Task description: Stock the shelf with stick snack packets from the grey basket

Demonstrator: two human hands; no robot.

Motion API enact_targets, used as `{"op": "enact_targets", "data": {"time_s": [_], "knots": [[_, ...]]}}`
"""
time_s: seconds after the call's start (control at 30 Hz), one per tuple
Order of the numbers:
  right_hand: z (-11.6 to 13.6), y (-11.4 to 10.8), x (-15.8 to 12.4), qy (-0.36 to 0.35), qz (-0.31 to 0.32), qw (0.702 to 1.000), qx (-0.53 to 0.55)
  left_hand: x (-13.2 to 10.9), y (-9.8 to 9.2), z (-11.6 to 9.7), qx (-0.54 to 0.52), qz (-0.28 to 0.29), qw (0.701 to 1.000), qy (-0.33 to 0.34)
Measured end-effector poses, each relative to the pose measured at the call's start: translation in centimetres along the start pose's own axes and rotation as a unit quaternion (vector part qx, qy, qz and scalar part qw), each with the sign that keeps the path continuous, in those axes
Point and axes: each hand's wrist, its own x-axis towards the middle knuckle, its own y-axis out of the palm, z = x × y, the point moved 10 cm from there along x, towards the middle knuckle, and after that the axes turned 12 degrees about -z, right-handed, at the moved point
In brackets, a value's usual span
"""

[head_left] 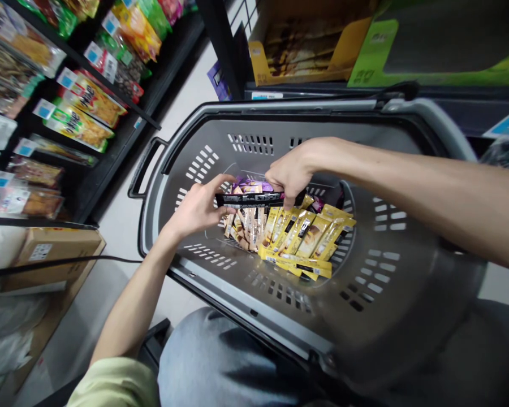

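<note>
Inside a grey shopping basket [411,294], my left hand [200,206] pinches the left end of a slim black snack packet [249,200] between thumb and fingers. Closed around the packet's right end is my right hand [294,169], with some fingertips hidden. The packet lies level above other wrapped snacks. Yellow snack packets [307,234] are heaped below on the right, and beige snack packets [251,226] sit at the left. Partly covered by the black packet and my hands are purple snack packets [252,185].
Behind the basket, a shelf holds a yellow display box [343,51] and a green display box [371,53]. Bagged snacks [78,124] fill a rack at the left, above a cardboard box [59,249]. My knee [220,362] is close to the basket's near side.
</note>
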Motion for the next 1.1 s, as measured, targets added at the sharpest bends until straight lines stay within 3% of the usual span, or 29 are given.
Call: {"op": "enact_targets", "data": {"time_s": [0.13, 0.37, 0.7, 1.1], "knots": [[0.5, 0.5, 0.0, -0.025, 0.019, 0.999, -0.024, -0.1, 0.0, -0.2, -0.011, 0.006, 1.000, -0.003], [-0.1, 0.8, 0.6, -0.005, 0.012, 0.999, 0.046, -0.2, 0.1, -0.1, -0.002, 0.009, 1.000, 0.001], [-0.1, 0.6, 0.4, -0.005, 0.010, 1.000, 0.023, -0.3, 0.1, -0.3, 0.011, 0.006, 1.000, 0.005], [-0.9, 0.3, 0.7, -0.001, 0.000, 1.000, 0.029, -0.1, 0.0, 0.0, 0.011, -0.029, 0.999, 0.005]]}}
